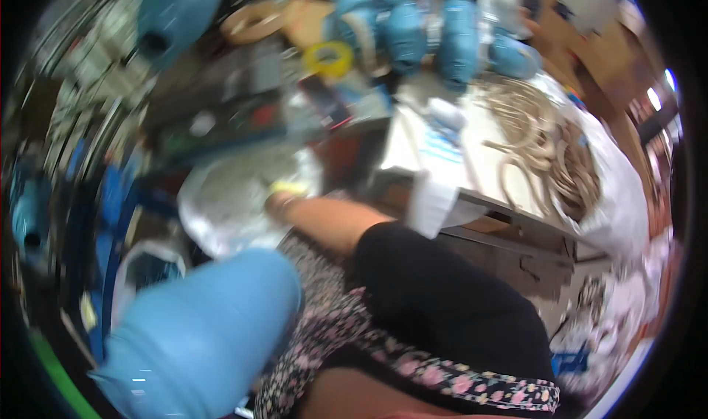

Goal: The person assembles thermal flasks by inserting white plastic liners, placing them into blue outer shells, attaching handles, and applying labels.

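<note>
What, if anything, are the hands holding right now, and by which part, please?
It cannot be told: one forearm reaches into a white bag, its hand hidden beside something yellow. The other hand is not visible.

Motion blur smears the whole view, heaviest at the left edge. Light is bright and even, with soft shadow under the surface (509, 205). White glare burns out the bag (627, 198) at right (detail lost there). Fisheye bending curves straight edges toward the black rim. The near blue cylinder (199, 338) is soft.
</note>
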Available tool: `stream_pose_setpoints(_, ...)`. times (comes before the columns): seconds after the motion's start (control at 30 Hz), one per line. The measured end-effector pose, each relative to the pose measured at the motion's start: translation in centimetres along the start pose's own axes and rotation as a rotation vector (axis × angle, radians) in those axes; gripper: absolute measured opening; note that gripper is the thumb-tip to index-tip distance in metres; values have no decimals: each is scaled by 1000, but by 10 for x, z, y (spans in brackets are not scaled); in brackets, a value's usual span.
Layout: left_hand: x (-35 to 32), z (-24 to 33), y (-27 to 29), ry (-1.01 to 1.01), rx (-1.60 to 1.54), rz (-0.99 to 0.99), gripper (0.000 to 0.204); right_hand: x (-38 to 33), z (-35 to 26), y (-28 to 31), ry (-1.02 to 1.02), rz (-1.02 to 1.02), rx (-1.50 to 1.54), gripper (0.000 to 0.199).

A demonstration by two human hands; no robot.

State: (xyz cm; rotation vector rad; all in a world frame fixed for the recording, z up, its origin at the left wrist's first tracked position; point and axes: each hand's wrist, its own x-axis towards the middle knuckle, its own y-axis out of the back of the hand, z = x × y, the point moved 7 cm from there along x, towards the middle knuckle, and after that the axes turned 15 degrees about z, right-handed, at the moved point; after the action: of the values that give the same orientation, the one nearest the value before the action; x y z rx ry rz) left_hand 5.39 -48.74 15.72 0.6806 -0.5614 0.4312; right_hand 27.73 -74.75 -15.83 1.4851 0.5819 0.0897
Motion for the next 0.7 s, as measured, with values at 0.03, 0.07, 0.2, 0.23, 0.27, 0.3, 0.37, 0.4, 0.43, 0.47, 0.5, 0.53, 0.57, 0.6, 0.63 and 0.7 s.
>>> stream_pose_setpoints(0.03, 4, 15, -17, -43, -41, -72, 40, -2, 4, 9, -32, -14, -10, 23)
stream_pose_setpoints(0.07, 8, 32, -34, -97, -78, -144, 39, -4, 8, 21, -114, 80, 141, 21)
stream_pose_setpoints(0.2, 22, 113, -93, -425, -214, -397, 38, -28, 31, 61, -213, 320, 471, 20)
stream_pose_setpoints(0.23, 25, 139, -108, -534, -253, -450, 38, -36, 38, 70, -207, 361, 483, 22)
stream_pose_setpoints(0.27, 27, 163, -119, -645, -281, -489, 37, -42, 42, 78, -193, 400, 493, 24)
stream_pose_setpoints(0.3, 30, 189, -134, -764, -309, -512, 37, -48, 41, 91, -192, 475, 561, 25)
stream_pose_setpoints(0.37, 33, 237, -176, -1007, -358, -524, 36, -82, 40, 132, -154, 661, 785, 27)
stream_pose_setpoints(0.4, 34, 250, -192, -1113, -374, -508, 35, -106, 36, 160, -88, 764, 942, 28)
stream_pose_setpoints(0.43, 32, 261, -200, -1186, -378, -489, 35, -132, 30, 191, 3, 860, 1087, 29)
stream_pose_setpoints(0.47, 34, 260, -198, -1237, -381, -458, 34, -152, 14, 216, 60, 721, 1818, 27)
stream_pose_setpoints(0.5, 40, 251, -194, -1165, -357, -498, 37, -184, 3, 241, 119, 565, 2008, 34)
stream_pose_setpoints(0.53, 45, 231, -182, -1027, -352, -551, 40, -223, 0, 266, 165, 394, 2198, 41)
stream_pose_setpoints(0.57, 48, 211, -145, -828, -327, -599, 45, -244, -21, 281, 196, 257, 2093, 46)
stream_pose_setpoints(0.6, 44, 178, -108, -657, -304, -612, 50, -262, -39, 292, 240, 122, 1979, 52)
stream_pose_setpoints(0.63, 38, 164, -82, -500, -292, -607, 56, -274, -55, 295, 198, 64, 1819, 45)
stream_pose_setpoints(0.7, 35, 169, -127, -576, -370, -654, 59, -300, -19, 272, 10, 72, 1605, 33)
